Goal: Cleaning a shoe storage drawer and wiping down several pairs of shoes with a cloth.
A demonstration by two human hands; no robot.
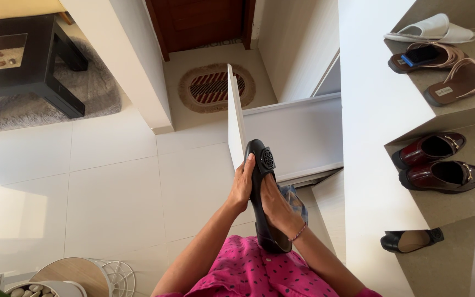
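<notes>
Black flat shoe (260, 190): our left hand (242, 184) grips its side, right hand (279, 212) presses cloth (295, 199); a loose hold risks dropping it onto floor tiles (111, 192).

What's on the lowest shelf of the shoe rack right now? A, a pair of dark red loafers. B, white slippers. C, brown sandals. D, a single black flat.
D: only one black flat lies on the lowest shelf; the loafers sit a shelf higher, and the sandals and slippers are on the top one.
</notes>
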